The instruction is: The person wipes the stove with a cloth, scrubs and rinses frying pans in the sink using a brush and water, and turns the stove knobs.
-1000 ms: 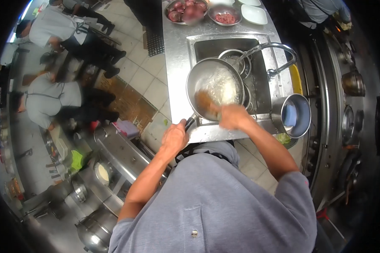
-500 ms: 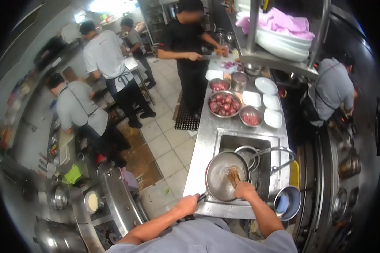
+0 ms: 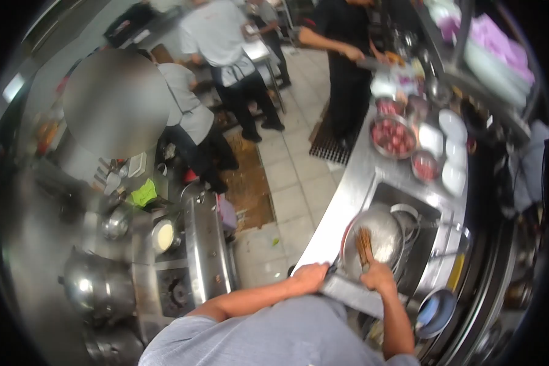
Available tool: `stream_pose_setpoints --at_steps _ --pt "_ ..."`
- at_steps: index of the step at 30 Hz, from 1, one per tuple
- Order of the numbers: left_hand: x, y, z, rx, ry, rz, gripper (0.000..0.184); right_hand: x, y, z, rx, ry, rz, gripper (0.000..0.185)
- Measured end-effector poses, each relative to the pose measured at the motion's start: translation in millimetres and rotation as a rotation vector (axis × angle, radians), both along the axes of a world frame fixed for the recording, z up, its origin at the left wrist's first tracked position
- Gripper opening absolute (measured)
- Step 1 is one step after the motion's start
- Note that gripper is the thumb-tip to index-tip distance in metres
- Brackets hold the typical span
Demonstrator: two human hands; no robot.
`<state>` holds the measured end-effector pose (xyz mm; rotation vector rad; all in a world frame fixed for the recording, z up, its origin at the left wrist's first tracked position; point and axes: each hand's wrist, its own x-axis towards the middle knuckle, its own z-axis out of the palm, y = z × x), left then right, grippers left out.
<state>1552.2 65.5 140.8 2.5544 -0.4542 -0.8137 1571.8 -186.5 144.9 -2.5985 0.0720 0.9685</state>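
My left hand point(image 3: 310, 278) is closed round the dark handle of a round metal pan point(image 3: 387, 239), which is held over the near left part of a sink point(image 3: 424, 256). In my right hand point(image 3: 378, 277) is a bamboo wok brush point(image 3: 364, 245), its bristles against the inside of the pan. The pan's inner surface looks wet and shiny. Behind the pan, partly hidden by it, a metal strainer or bowl point(image 3: 411, 215) sits in the sink. A curved metal faucet point(image 3: 465, 234) reaches over the sink's right side.
A blue-grey pot point(image 3: 438, 312) stands right of my right forearm. Beyond the sink are a bowl of red onions point(image 3: 393, 138), smaller bowls and white dishes point(image 3: 454, 178). A co-worker in black point(image 3: 343, 67) holds a knife there. Left are a stove point(image 3: 175, 291) and several other people.
My view has turned left, so the counter appears further right. The brush has moved from the pan's right side to its left part. Both hands keep their holds.
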Motion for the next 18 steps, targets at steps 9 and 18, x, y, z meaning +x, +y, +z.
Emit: stream_pose_setpoints --at_steps 9,18 --pt "10.2 -2.1 -3.6 0.023 0.118 0.012 0.038 -22.7 -18.4 -4.7 0.103 0.141 -0.232 0.096" --pt "14.0 6.4 -4.0 -0.026 0.079 -0.012 0.036 -21.8 -7.1 -39.9 0.234 -0.067 -0.463 0.097"
